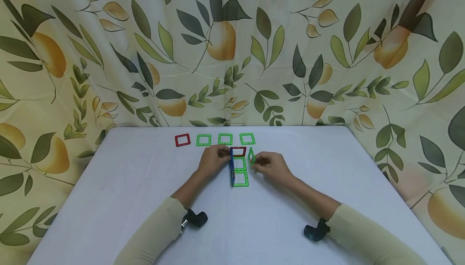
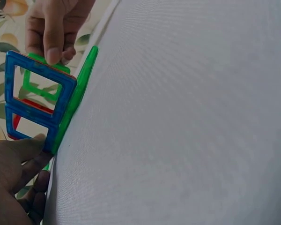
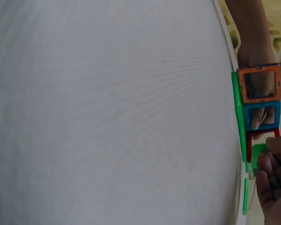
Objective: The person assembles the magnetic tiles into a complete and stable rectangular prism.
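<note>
Square magnetic frame tiles form a small structure mid-table. A strip of green tiles (image 1: 241, 179) lies flat, with a red tile (image 1: 238, 151) at its far end. Along its left side stands a wall with a blue tile (image 2: 35, 123) and, seen from the right wrist, an orange tile (image 3: 260, 84). My left hand (image 1: 214, 160) grips the wall's far end, thumb on the blue frame. Just right of the structure, my right hand (image 1: 272, 167) pinches a separate green tile (image 1: 251, 156) held upright between thumb and fingers.
Behind the structure, a row of loose tiles lies flat: one red tile (image 1: 183, 140) at the left and three green tiles (image 1: 225, 139) to its right. A white cloth covers the table (image 1: 120, 200). A patterned curtain (image 1: 232, 75) hangs at the far edge.
</note>
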Motion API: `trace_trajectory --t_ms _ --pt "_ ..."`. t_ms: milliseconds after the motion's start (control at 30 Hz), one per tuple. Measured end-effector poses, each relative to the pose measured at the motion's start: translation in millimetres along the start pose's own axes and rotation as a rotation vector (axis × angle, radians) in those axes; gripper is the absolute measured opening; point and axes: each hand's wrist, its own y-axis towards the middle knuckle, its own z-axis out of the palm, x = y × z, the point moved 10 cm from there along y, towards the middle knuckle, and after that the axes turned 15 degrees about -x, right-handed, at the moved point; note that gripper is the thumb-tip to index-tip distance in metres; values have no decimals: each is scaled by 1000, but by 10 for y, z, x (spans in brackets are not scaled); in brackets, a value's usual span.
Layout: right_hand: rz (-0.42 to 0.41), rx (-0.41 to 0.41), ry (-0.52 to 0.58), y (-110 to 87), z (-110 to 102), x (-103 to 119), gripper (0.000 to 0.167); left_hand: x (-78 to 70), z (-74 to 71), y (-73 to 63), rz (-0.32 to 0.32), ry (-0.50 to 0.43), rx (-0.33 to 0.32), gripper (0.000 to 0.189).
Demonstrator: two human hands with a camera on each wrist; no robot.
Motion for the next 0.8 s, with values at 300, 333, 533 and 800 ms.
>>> trace_trajectory --t_ms 300,333,533,800 --pt "-10 18 21 19 98 50 11 0 9 8 10 1 0 18" --pt "-12 18 20 21 105 55 10 0 10 8 11 1 1 18" --pt "-15 25 0 23 147 69 11 -5 7 9 17 -7 0 18" --pt "-3 38 -9 23 195 54 11 6 7 13 18 -15 -2 17"
